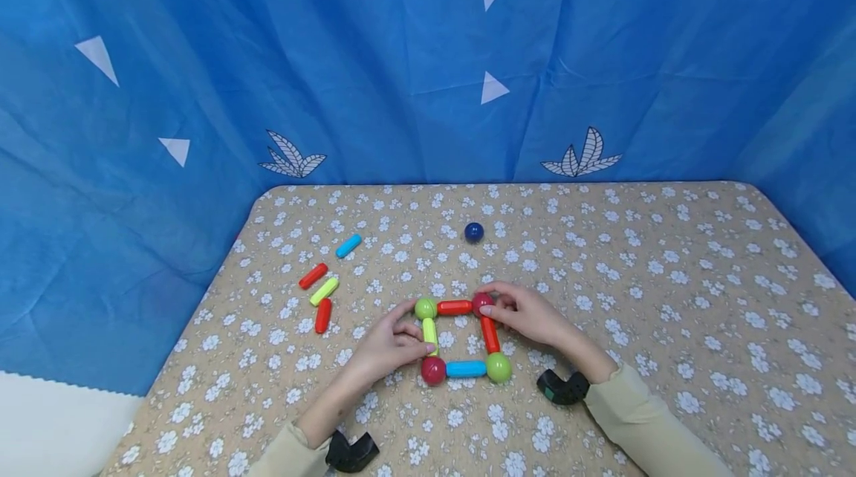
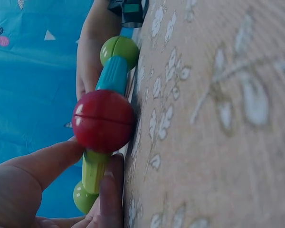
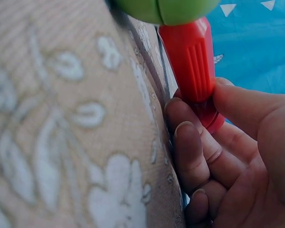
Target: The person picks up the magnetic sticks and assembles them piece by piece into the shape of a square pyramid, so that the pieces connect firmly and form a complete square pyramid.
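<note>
On the table lies a four-sided frame of magnetic rods and balls. My left hand [image 1: 386, 347] pinches the yellow-green rod [image 2: 94, 175] on the frame's left side, its thumb right by the near red ball [image 1: 433, 371] and its index fingertip close to the far green ball [image 1: 426, 308]. At the far right corner, my right hand [image 1: 531, 316] grips the other red ball [image 1: 482, 302] between thumb and fingers. A red rod [image 3: 192, 61] runs from there to the near green ball [image 1: 498, 367]. The blue rod [image 1: 466, 369] forms the near side, another red rod [image 1: 455, 307] the far side.
Left of the frame lie loose rods: blue [image 1: 348, 246], red [image 1: 313, 276], yellow-green [image 1: 324, 291] and a second red [image 1: 323, 316]. Beyond it sits a dark blue ball [image 1: 473, 232]. A blue curtain [image 1: 414, 53] hangs behind the flowered tablecloth [image 1: 669, 313].
</note>
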A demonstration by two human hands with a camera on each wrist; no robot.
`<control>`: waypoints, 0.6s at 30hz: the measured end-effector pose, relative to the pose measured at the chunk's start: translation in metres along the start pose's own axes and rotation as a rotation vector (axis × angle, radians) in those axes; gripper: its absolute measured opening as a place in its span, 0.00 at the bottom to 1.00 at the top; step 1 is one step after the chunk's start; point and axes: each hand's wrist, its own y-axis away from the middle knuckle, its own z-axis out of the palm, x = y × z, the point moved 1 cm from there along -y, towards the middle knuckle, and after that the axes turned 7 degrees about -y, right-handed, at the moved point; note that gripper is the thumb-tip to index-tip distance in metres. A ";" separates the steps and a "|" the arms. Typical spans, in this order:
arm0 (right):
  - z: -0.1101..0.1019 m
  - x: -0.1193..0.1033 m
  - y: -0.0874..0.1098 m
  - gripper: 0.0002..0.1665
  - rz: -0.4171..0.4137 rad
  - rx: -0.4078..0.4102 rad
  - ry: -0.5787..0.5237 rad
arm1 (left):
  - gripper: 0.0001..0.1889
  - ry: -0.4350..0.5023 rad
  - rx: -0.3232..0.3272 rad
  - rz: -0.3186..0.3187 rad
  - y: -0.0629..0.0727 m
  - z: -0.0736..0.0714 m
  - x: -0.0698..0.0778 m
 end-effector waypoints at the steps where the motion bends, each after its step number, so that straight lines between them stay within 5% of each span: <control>1: 0.000 0.000 0.000 0.18 -0.001 0.005 -0.001 | 0.43 -0.040 0.010 0.013 0.000 0.001 0.001; 6: 0.000 0.000 -0.001 0.19 -0.009 0.029 0.012 | 0.44 -0.183 0.037 0.067 -0.003 0.004 0.006; 18: 0.000 0.002 -0.002 0.20 -0.028 0.063 0.023 | 0.45 -0.185 -0.023 0.069 -0.011 -0.002 0.009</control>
